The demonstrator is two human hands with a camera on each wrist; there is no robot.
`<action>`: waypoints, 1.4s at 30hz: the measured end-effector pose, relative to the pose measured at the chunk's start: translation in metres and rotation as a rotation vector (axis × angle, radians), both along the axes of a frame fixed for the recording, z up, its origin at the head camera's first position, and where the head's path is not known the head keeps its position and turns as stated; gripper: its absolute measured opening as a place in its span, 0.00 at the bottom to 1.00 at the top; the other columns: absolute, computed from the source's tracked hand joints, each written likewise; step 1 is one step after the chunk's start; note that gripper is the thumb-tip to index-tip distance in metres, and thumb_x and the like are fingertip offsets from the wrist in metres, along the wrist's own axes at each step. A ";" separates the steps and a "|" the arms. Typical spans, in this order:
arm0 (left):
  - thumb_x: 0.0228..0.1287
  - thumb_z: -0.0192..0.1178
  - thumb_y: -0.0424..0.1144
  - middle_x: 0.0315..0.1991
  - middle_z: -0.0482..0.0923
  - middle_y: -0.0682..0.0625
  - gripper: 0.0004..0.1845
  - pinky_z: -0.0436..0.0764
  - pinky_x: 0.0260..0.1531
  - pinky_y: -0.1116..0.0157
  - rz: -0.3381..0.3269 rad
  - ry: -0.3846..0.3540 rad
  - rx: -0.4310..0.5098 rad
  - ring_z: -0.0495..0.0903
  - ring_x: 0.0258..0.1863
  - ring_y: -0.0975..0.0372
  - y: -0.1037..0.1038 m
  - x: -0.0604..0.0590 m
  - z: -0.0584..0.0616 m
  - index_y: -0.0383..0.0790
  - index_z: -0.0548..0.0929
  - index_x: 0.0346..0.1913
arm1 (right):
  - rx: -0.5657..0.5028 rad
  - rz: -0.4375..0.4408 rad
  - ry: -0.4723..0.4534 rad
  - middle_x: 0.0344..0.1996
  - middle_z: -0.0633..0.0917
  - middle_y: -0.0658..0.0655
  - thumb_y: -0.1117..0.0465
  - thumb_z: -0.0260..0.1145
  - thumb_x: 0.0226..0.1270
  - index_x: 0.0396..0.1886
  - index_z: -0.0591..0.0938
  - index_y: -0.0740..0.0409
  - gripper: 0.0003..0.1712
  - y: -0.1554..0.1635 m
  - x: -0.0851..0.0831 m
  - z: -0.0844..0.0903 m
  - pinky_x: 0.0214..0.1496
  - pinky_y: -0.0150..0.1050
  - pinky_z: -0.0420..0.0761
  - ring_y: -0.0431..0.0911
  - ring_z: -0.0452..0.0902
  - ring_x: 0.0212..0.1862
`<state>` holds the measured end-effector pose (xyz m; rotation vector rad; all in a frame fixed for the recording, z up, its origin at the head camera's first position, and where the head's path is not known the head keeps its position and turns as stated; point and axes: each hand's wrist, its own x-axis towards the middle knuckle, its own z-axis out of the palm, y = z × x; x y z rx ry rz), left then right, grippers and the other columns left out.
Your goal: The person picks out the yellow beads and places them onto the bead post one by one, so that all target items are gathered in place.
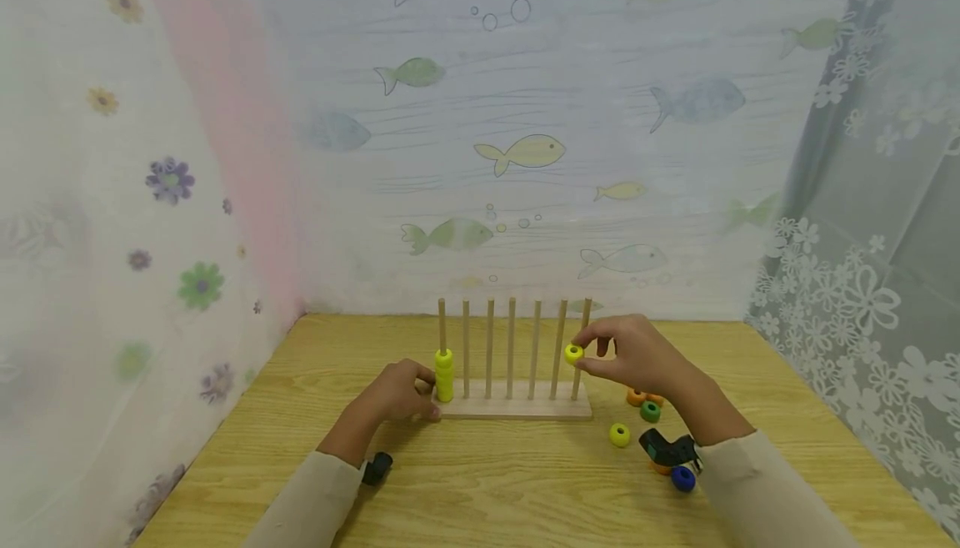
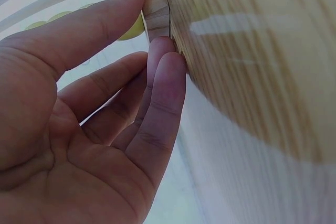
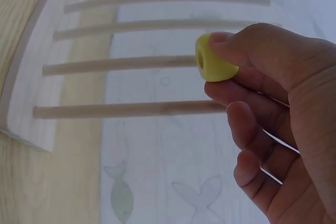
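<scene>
Yellow ring bead [image 1: 573,354]: smooth, rounded, central hole, pinched in right hand [image 1: 637,360] fingertips beside the rightmost pegs of the wooden peg rack [image 1: 517,409]. Left hand [image 1: 397,394], fingers straight, presses the rack's left end. Yellow stacked beads [image 1: 444,374] on leftmost peg; count unclear.

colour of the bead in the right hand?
Yellow. The bead pinched by the right hand shows best in the right wrist view.
</scene>
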<state>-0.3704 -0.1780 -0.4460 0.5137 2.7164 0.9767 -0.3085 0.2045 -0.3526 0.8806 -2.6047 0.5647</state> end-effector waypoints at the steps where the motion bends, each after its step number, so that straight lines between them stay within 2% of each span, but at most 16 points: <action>1: 0.42 0.78 0.47 0.59 0.76 0.43 0.31 0.74 0.52 0.43 0.001 0.001 -0.001 0.71 0.60 0.43 0.000 0.000 0.000 0.46 0.83 0.54 | 0.002 0.002 0.004 0.37 0.85 0.38 0.50 0.73 0.57 0.41 0.86 0.41 0.11 -0.001 0.000 0.001 0.29 0.29 0.74 0.33 0.73 0.31; 11: 0.42 0.77 0.46 0.59 0.75 0.43 0.31 0.74 0.52 0.43 0.004 -0.008 0.007 0.71 0.60 0.43 0.000 0.002 0.002 0.46 0.82 0.55 | 0.007 0.029 0.050 0.36 0.85 0.36 0.49 0.72 0.57 0.42 0.86 0.41 0.12 -0.010 0.001 0.015 0.29 0.30 0.75 0.34 0.74 0.30; 15: 0.42 0.77 0.46 0.60 0.75 0.43 0.32 0.74 0.52 0.43 0.008 -0.015 0.014 0.71 0.60 0.43 0.000 0.003 0.003 0.46 0.82 0.55 | 0.002 0.046 0.064 0.35 0.85 0.37 0.50 0.73 0.56 0.41 0.86 0.42 0.13 -0.015 0.002 0.020 0.29 0.30 0.74 0.32 0.72 0.30; 19: 0.42 0.77 0.46 0.60 0.75 0.43 0.32 0.74 0.52 0.43 0.011 -0.016 0.012 0.71 0.60 0.43 0.000 0.002 0.002 0.46 0.82 0.55 | -0.007 0.068 0.088 0.33 0.85 0.40 0.51 0.74 0.56 0.42 0.86 0.44 0.13 -0.019 0.001 0.023 0.27 0.31 0.73 0.35 0.73 0.28; 27: 0.42 0.77 0.47 0.60 0.75 0.43 0.32 0.74 0.52 0.44 0.008 -0.021 0.010 0.71 0.60 0.44 0.000 0.000 0.001 0.46 0.82 0.55 | 0.001 0.090 0.163 0.37 0.85 0.38 0.51 0.74 0.55 0.43 0.86 0.43 0.14 -0.026 0.000 0.030 0.25 0.30 0.69 0.31 0.70 0.28; 38: 0.42 0.78 0.47 0.59 0.75 0.43 0.32 0.74 0.52 0.43 0.000 -0.013 0.017 0.71 0.60 0.43 0.000 0.000 -0.001 0.46 0.82 0.55 | -0.021 0.152 0.221 0.36 0.86 0.41 0.54 0.74 0.55 0.42 0.87 0.47 0.14 -0.040 -0.001 0.039 0.27 0.29 0.74 0.38 0.75 0.28; 42: 0.42 0.77 0.47 0.59 0.76 0.44 0.32 0.75 0.52 0.44 0.002 -0.009 0.017 0.72 0.59 0.44 -0.001 -0.001 -0.002 0.47 0.82 0.55 | -0.022 0.150 0.241 0.37 0.86 0.41 0.52 0.74 0.54 0.43 0.87 0.46 0.15 -0.046 -0.004 0.043 0.27 0.30 0.74 0.36 0.74 0.28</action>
